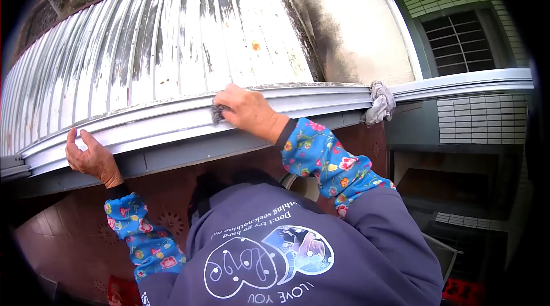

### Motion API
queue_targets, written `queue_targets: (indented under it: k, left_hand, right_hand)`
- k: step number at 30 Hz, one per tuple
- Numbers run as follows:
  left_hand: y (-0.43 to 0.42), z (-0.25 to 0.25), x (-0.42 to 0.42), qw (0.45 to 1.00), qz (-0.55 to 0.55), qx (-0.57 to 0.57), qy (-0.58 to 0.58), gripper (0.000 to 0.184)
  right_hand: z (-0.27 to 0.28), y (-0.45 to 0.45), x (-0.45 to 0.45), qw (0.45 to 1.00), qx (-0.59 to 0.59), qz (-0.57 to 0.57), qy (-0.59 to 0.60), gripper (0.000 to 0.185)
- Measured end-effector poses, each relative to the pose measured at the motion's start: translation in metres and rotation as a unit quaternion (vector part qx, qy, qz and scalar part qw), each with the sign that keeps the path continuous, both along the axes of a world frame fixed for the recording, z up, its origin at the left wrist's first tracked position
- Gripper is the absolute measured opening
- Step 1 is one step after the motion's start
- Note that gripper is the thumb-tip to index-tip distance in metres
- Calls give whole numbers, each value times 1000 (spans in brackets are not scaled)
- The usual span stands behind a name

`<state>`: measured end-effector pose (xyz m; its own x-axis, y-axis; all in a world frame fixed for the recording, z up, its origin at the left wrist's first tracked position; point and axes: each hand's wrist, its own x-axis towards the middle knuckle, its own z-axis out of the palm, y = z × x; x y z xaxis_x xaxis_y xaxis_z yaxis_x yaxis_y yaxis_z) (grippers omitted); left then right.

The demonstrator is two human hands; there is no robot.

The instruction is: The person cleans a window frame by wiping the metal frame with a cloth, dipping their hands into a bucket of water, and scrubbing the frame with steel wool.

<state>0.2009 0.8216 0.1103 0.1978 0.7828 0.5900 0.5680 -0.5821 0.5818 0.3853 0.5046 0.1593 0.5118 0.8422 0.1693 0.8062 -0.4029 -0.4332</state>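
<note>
My right hand [247, 110] is closed around a dark grey scouring pad [219, 113], probably steel wool, and presses it on the white metal window track [166, 125]. Farther left along the same track, my left hand [91, 158] has its fingers apart at the outer rail and holds nothing. Whether its fingertips rest on the rail or hover by it, I cannot tell. A crumpled grey rag [380, 103] hangs over the track to the right of my right hand. Flowered blue sleeve covers [335, 163] cover both forearms.
Beyond the track lies a stained corrugated metal roof [166, 42], with a weathered wall [355, 20] at its right. A barred window [458, 42] is at upper right. Below the track is a reddish-brown tiled surface [74, 220]. A red object [121, 291] shows at lower left.
</note>
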Motion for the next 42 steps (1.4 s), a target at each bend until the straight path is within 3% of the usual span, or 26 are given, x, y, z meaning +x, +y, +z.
queue_targets:
  k: [4, 7, 12, 16, 19, 22, 25, 27, 32, 34, 35, 37, 40, 42]
  left_hand:
    - [0, 0, 1, 1000, -8, 8, -4, 26]
    - [-2, 2, 2, 1000, -7, 5, 5, 24]
    - [-3, 2, 4, 999, 1, 30, 38, 22]
    - [0, 0, 3, 999, 2, 37, 35, 22]
    - [8, -2, -2, 999, -5, 16, 42, 27]
    - [14, -3, -4, 998, -5, -6, 54, 33]
    - [19, -5, -3, 994, 5, -14, 107, 38]
    - [2, 13, 9, 996, -9, -27, 82, 41]
    - [-90, 24, 69, 989, -147, 3, 12, 43]
    - [-130, 18, 87, 986, -146, -62, 45, 42]
    - [-134, 19, 90, 985, -126, 29, 114, 41]
    - [-129, 16, 92, 994, -97, 9, 54, 40]
    - [-127, 16, 88, 990, -97, 14, 100, 39]
    - [-117, 9, 86, 990, -82, 12, 115, 39]
  right_hand:
    - [17, -144, 52, 987, -91, -132, -19, 22]
    - [27, -185, 65, 972, -144, -185, -6, 22]
    - [19, -151, 53, 990, -85, -104, -36, 21]
    - [10, -32, 15, 1000, -7, 23, -11, 18]
    - [6, 6, -1, 1000, -19, 16, -18, 19]
    - [8, -50, 22, 999, -35, 3, -31, 21]
    - [13, -155, 65, 991, -91, -79, -61, 19]
    - [18, -209, 88, 979, -142, -136, -59, 16]
    - [19, -230, 94, 982, -125, -106, -91, 16]
    - [8, -215, 92, 993, -67, -62, -76, 16]
    - [8, -190, 82, 994, -80, -45, -66, 17]
    - [3, -126, 59, 998, -38, -4, -44, 18]
    - [-21, -26, 28, 993, 66, 78, -58, 15]
    - [-17, 19, 5, 997, 51, 57, -31, 12]
